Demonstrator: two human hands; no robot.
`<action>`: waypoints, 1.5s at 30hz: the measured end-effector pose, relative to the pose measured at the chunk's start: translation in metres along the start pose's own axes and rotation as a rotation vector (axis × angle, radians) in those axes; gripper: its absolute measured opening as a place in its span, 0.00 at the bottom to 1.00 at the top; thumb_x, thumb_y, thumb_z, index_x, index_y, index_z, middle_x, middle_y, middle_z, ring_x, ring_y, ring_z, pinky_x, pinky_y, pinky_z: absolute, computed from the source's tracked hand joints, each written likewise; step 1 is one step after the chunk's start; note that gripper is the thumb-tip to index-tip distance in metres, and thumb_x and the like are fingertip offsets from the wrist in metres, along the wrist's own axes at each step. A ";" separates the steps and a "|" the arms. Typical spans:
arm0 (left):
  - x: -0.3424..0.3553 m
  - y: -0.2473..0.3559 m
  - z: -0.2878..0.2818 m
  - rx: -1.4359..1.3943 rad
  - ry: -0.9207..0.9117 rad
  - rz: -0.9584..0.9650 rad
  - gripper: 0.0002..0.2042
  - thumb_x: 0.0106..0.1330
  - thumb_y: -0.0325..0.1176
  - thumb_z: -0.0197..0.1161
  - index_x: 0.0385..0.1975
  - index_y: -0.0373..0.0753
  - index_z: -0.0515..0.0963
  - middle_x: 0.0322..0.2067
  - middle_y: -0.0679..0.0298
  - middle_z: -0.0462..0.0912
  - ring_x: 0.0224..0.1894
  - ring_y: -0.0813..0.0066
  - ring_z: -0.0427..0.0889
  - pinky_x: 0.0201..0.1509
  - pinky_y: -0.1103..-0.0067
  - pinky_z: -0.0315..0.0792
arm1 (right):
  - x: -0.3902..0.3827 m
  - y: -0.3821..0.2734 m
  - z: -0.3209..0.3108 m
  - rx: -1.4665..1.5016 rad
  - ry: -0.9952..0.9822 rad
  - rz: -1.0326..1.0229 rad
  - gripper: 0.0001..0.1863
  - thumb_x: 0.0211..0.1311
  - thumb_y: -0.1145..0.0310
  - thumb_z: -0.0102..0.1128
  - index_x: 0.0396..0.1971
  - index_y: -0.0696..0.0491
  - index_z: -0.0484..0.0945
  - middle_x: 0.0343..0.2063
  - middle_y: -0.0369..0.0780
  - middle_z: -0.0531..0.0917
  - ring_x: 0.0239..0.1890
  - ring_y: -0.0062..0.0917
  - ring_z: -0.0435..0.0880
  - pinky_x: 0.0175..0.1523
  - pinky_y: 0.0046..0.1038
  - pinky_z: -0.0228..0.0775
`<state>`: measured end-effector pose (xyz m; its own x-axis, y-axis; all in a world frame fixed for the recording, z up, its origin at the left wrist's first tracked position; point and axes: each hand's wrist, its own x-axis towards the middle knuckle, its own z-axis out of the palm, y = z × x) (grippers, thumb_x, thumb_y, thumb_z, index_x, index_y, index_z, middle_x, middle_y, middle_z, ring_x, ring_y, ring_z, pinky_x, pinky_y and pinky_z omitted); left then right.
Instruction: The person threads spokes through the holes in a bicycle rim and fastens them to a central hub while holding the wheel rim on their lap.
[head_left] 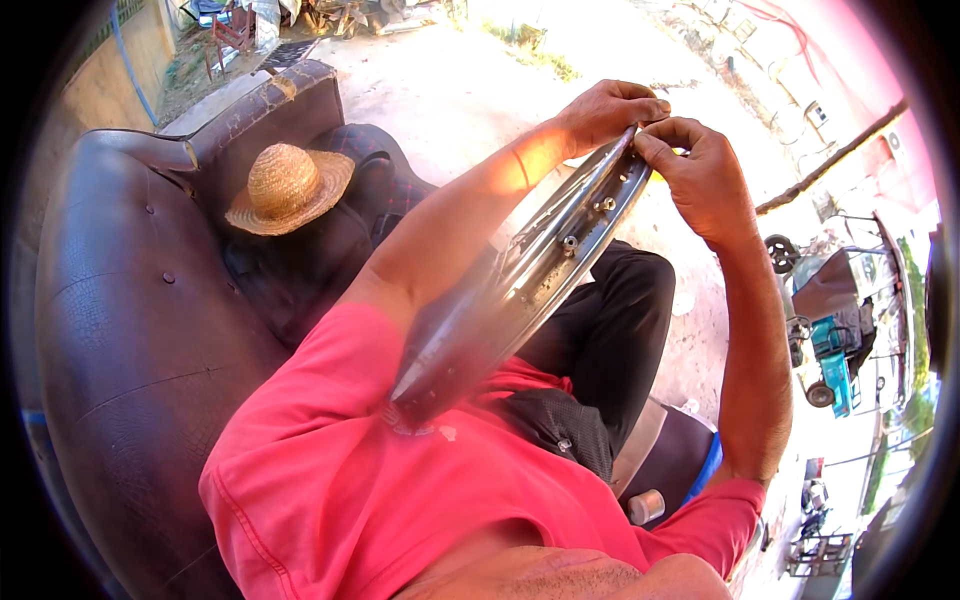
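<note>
A metal spoked wheel rim [568,245] is tilted up in front of my chest, seen nearly edge-on. Small metal fittings stand out of its channel, and thin spokes show along its left side. Its near end, blurred, is close to my red shirt. At the far upper end my left hand [608,112] is closed, fingers bent over the rim's edge. Opposite it, my right hand [697,172] pinches at the same end, thumb against the rim. The two hands' fingertips almost meet; any small part between them is too hidden to make out.
I sit on a worn dark leather sofa [150,330]. A straw hat [285,188] lies on dark cloth to my left. By my right hip is a small round container [646,506]. Farther right stand a blue wheeled vehicle [832,362] and a long wooden pole [835,158].
</note>
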<state>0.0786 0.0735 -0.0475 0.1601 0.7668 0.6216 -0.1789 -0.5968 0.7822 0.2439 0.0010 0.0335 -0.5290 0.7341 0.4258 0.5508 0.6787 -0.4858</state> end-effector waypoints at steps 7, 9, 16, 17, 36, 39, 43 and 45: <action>-0.002 0.002 0.005 -0.182 0.029 -0.090 0.10 0.67 0.32 0.61 0.39 0.34 0.84 0.40 0.68 0.83 0.41 0.80 0.80 0.44 0.79 0.73 | -0.002 -0.014 -0.003 -0.145 0.028 0.118 0.16 0.60 0.62 0.63 0.37 0.61 0.84 0.33 0.42 0.87 0.35 0.22 0.81 0.45 0.27 0.73; -0.003 0.004 0.010 -0.271 0.066 -0.098 0.09 0.67 0.32 0.61 0.38 0.34 0.84 0.36 0.68 0.82 0.38 0.81 0.79 0.42 0.80 0.73 | -0.001 -0.011 -0.005 -0.148 -0.009 0.090 0.15 0.60 0.63 0.63 0.37 0.61 0.84 0.33 0.42 0.87 0.35 0.22 0.81 0.44 0.27 0.73; -0.003 0.003 0.014 -0.281 0.076 -0.135 0.09 0.69 0.33 0.61 0.38 0.34 0.84 0.32 0.68 0.82 0.35 0.83 0.79 0.37 0.81 0.72 | -0.001 -0.003 -0.008 0.172 -0.081 0.089 0.15 0.59 0.62 0.65 0.35 0.59 0.84 0.33 0.44 0.86 0.36 0.29 0.83 0.48 0.29 0.73; -0.004 0.005 0.013 -0.272 0.084 -0.134 0.09 0.69 0.33 0.61 0.38 0.34 0.84 0.32 0.68 0.82 0.35 0.83 0.79 0.37 0.81 0.73 | -0.001 -0.004 -0.006 0.061 -0.037 0.054 0.14 0.59 0.62 0.65 0.35 0.60 0.84 0.33 0.43 0.86 0.36 0.27 0.82 0.48 0.28 0.73; -0.007 0.005 0.013 -0.219 0.077 -0.153 0.10 0.66 0.33 0.62 0.40 0.34 0.84 0.36 0.67 0.83 0.38 0.80 0.80 0.42 0.79 0.73 | 0.002 -0.004 -0.012 0.133 -0.144 0.065 0.17 0.59 0.61 0.65 0.37 0.61 0.85 0.33 0.44 0.86 0.35 0.26 0.83 0.46 0.28 0.73; -0.006 0.005 0.013 -0.273 0.083 -0.158 0.10 0.66 0.33 0.61 0.40 0.33 0.84 0.36 0.67 0.83 0.38 0.81 0.80 0.41 0.80 0.74 | 0.003 -0.010 -0.011 -0.008 -0.085 0.096 0.16 0.58 0.61 0.64 0.36 0.60 0.85 0.33 0.44 0.86 0.35 0.26 0.83 0.46 0.28 0.73; -0.006 0.002 0.012 -0.221 0.077 -0.071 0.10 0.67 0.34 0.61 0.39 0.34 0.84 0.35 0.66 0.83 0.36 0.80 0.80 0.39 0.79 0.74 | 0.004 -0.008 -0.010 -0.143 -0.078 0.030 0.16 0.58 0.61 0.64 0.36 0.60 0.85 0.33 0.44 0.87 0.36 0.25 0.83 0.46 0.27 0.73; -0.005 0.001 0.012 -0.214 0.060 -0.086 0.11 0.67 0.35 0.61 0.40 0.33 0.83 0.35 0.65 0.83 0.37 0.79 0.80 0.39 0.79 0.74 | 0.004 -0.004 -0.010 0.017 -0.116 0.025 0.17 0.58 0.59 0.65 0.35 0.60 0.85 0.33 0.45 0.87 0.36 0.26 0.83 0.47 0.28 0.73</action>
<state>0.0888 0.0660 -0.0492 0.1264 0.8291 0.5447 -0.3698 -0.4701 0.8014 0.2463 0.0009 0.0451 -0.5870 0.7426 0.3225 0.5540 0.6589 -0.5089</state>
